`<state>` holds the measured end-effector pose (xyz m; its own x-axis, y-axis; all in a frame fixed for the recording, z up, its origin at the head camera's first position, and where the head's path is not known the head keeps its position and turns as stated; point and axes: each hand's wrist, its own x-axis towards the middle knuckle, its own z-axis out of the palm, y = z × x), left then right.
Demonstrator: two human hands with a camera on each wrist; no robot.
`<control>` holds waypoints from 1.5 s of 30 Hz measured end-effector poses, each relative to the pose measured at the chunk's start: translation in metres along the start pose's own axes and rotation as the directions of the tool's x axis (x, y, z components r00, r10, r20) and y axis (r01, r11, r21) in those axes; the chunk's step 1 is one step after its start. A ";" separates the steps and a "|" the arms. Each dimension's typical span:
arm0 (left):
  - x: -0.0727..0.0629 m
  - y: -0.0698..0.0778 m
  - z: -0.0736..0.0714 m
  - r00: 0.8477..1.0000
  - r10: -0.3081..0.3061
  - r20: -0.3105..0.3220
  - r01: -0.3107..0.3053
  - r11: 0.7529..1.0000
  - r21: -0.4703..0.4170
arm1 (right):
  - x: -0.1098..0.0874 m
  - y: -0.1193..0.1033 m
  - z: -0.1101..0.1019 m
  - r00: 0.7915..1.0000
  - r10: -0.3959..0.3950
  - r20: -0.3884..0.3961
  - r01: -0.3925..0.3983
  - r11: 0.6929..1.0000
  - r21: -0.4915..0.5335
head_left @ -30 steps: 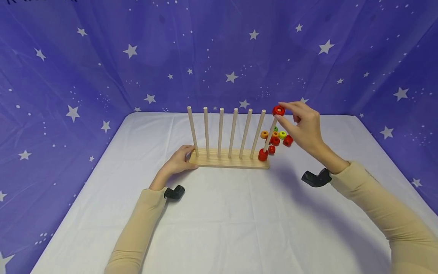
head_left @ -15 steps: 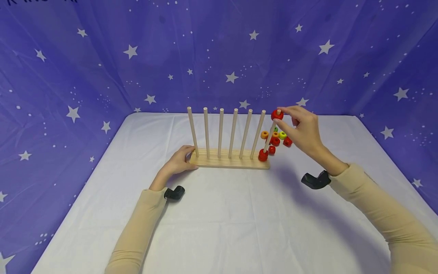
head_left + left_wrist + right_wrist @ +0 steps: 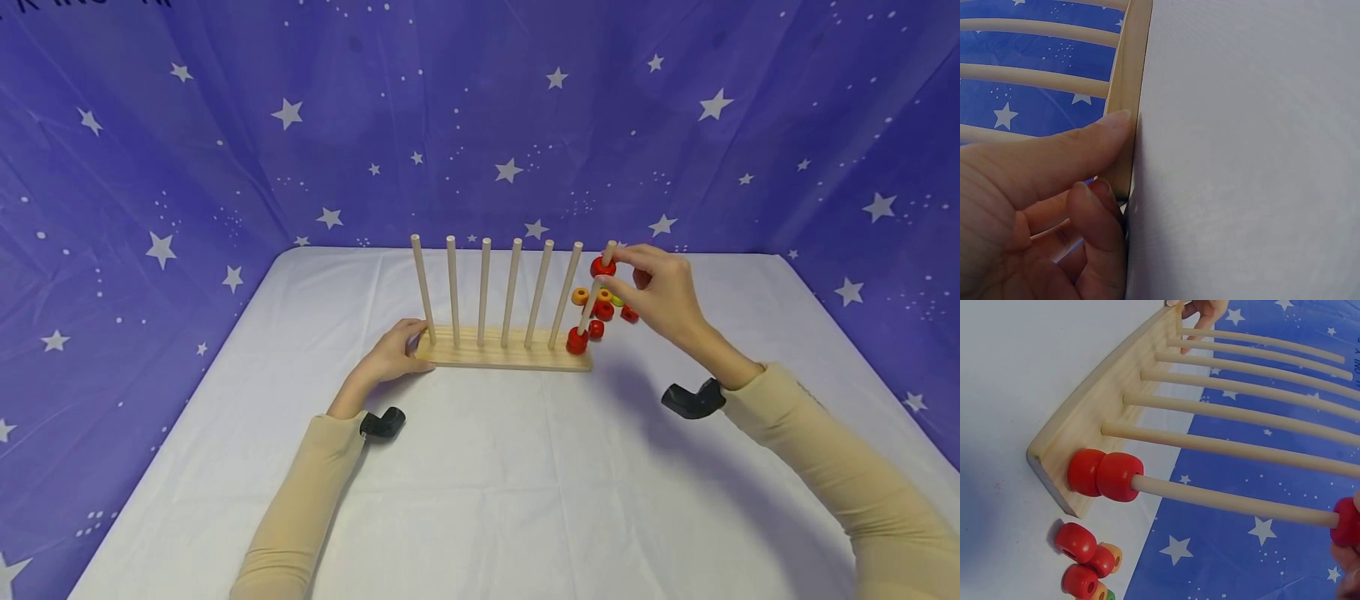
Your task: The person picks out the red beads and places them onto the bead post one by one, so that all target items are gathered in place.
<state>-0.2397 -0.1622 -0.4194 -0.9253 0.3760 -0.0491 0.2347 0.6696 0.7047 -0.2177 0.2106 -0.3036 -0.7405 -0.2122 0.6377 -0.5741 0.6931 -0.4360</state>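
Observation:
A wooden base (image 3: 495, 357) with a row of several upright pegs stands on the table. My left hand (image 3: 390, 350) grips its left end, the thumb (image 3: 1072, 150) on the front edge. My right hand (image 3: 666, 287) pinches a red bead (image 3: 602, 267) between thumb and fingertips. That bead sits around the rightmost peg (image 3: 1229, 501), a little below its top. Two red beads (image 3: 1119, 477) are stacked at the foot of the same peg; the other pegs bear no beads.
Loose red beads (image 3: 1076, 542), orange beads (image 3: 580, 296) and a partly hidden yellow bead (image 3: 617, 301) lie behind and right of the base's right end. A starry blue cloth (image 3: 480, 125) rises behind the white table (image 3: 480, 500).
My right hand has brought the red bead from the top of the rightmost peg a short way down it. The left hand stays on the base.

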 end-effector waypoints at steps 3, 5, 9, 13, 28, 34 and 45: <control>0.000 0.001 0.000 1.000 -0.002 0.004 0.002 1.000 -0.002 | -0.001 0.002 0.000 1.000 -0.002 0.022 0.002 1.000 -0.007; 0.000 0.001 0.000 1.000 -0.006 0.006 0.006 1.000 -0.003 | -0.002 0.003 0.001 0.999 0.001 0.040 -0.001 1.000 -0.018; 0.000 0.002 -0.001 1.000 -0.013 0.012 0.013 1.000 -0.007 | -0.004 0.006 0.003 0.997 0.007 0.071 -0.004 0.999 -0.033; 0.000 0.001 -0.001 1.000 -0.020 0.016 0.020 1.000 -0.007 | -0.006 0.009 0.006 0.995 0.011 0.103 -0.008 0.999 -0.032; -0.001 0.001 0.000 1.000 -0.016 0.007 0.016 1.000 -0.018 | -0.015 0.019 0.017 0.988 0.055 0.143 -0.057 0.998 0.013; 0.000 0.000 0.000 1.000 -0.006 0.008 0.006 1.000 -0.007 | -0.019 0.021 0.021 0.979 0.084 0.186 -0.081 0.996 -0.024; -0.001 0.001 -0.001 1.000 -0.011 0.010 0.011 1.000 -0.006 | -0.029 0.028 0.034 0.966 0.087 0.245 -0.085 0.996 -0.022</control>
<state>-0.2390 -0.1620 -0.4179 -0.9249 0.3747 -0.0642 0.2223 0.6700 0.7083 -0.2242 0.2132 -0.3563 -0.8508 -0.3131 0.4220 -0.5015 0.7234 -0.4746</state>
